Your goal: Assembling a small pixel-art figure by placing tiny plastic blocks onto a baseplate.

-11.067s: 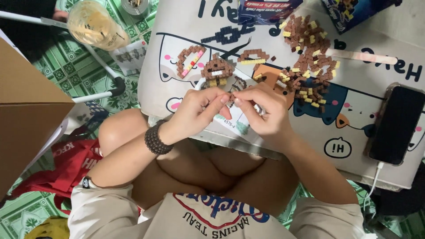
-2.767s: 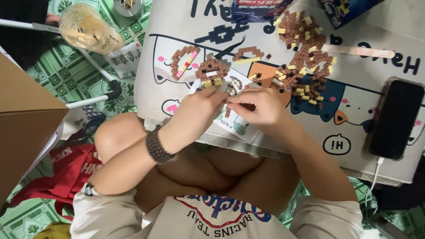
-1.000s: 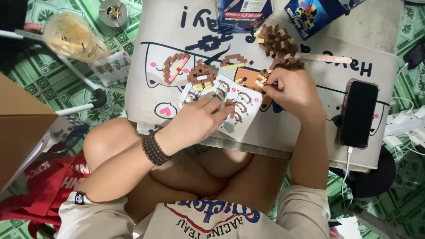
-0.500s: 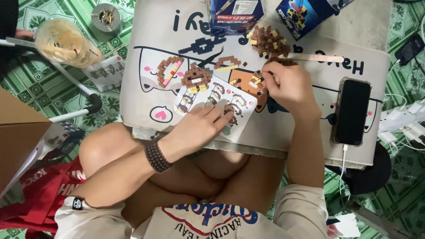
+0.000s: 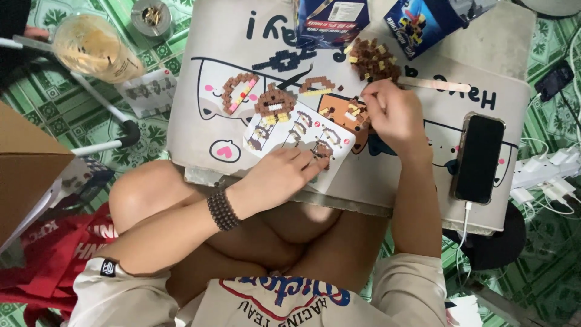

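While the left hand [image 5: 284, 175] lies flat with fingers together, pinning the printed instruction sheet [image 5: 296, 130] to the lap board [image 5: 423, 79], the right hand [image 5: 393, 112] reaches up to the heap of small brown and yellow building bricks [image 5: 372, 57]. Its fingers are curled in and bunched at the heap's near edge; whether they pinch a brick I cannot tell.

Risks noted. The heap sits loose near the board's far side, and a careless drag of the right hand could scatter bricks off the edge onto the floor. The board rests on crossed legs (no firm support), so a shift of a knee would tilt it and slide the half-built brown figure [image 5: 275, 103], the arched piece [image 5: 239, 91] and the black phone [image 5: 478, 157], which is tethered by a white charging cable [image 5: 463, 227].

Surroundings. The board is pale, printed with cartoon cats. The floor is green patterned tile [image 5: 54, 109]. A plastic cup with an iced drink [image 5: 91, 45] stands at upper left, a cardboard box [image 5: 27, 175] at left, two blue toy boxes [image 5: 423, 21] beyond the board.
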